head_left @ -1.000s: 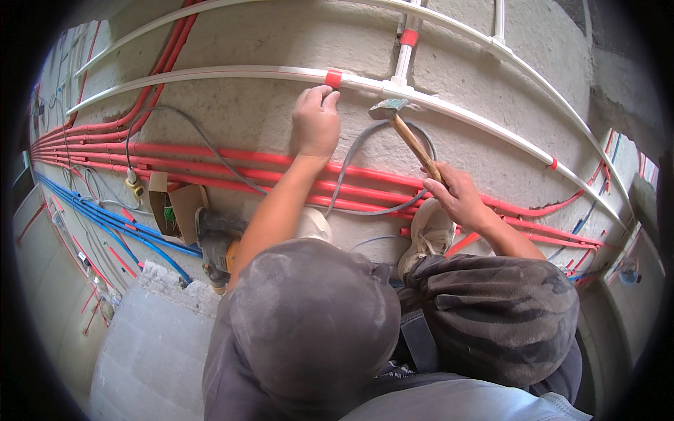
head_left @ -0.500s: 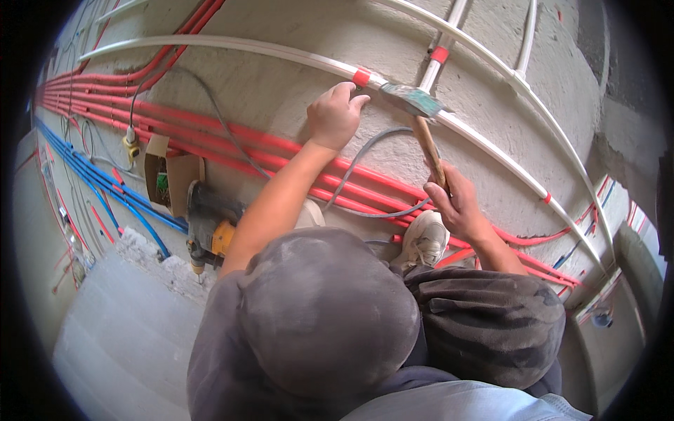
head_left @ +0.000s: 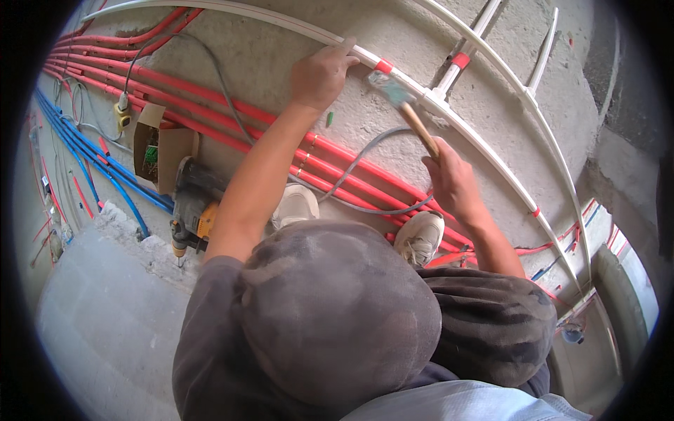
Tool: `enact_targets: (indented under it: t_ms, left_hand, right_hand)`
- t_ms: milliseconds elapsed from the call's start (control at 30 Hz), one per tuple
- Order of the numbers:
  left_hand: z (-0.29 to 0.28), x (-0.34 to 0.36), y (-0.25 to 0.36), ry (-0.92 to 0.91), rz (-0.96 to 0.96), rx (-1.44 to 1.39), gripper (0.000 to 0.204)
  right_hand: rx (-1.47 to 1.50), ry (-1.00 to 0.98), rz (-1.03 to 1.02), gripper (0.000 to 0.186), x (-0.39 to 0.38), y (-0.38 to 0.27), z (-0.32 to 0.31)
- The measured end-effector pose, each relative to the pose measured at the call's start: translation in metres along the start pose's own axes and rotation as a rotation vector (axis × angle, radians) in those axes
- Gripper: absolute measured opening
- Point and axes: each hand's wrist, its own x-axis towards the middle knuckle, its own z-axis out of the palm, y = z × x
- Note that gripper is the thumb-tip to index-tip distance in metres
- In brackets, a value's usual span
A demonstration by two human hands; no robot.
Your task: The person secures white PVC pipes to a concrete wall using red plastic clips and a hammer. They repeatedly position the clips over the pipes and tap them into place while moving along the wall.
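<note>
My left hand grips the upper white pipe with thumb and forefinger, just left of a red band. In my right hand is the wooden handle of a hammer, gripped by closed fingers; its blurred head hangs by the pipe, right below that band. A branch pipe with another red band meets this pipe at a white fitting. Red pipes and a grey cable loop run across the concrete beneath my hands, near a small green piece.
My shoes are among the red pipes. A power drill, an open cardboard box of small green and metal pieces, a yellow socket and blue pipes lie at left. Another white pipe curves at right, beside a dark concrete edge.
My left hand has shifted leftward along the white pipe, away from the red band. The hammer head has swung and now blurs just below the band. The whole view has tilted slightly.
</note>
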Motion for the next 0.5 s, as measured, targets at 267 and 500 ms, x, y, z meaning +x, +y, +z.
enact_targets:
  t_ms: [267, 500]
  left_hand:
    - [0.0, 0.0, -0.004, -0.045, -0.028, -0.04, 0.034]
    - [-0.004, -0.008, -0.009, -0.088, -0.11, -0.048, 0.035]
  right_hand:
    - [0.178, 0.106, -0.057, 0.04, 0.0, -0.013, -0.012]
    - [0.128, -0.022, 0.095, 0.033, 0.019, -0.001, 0.014]
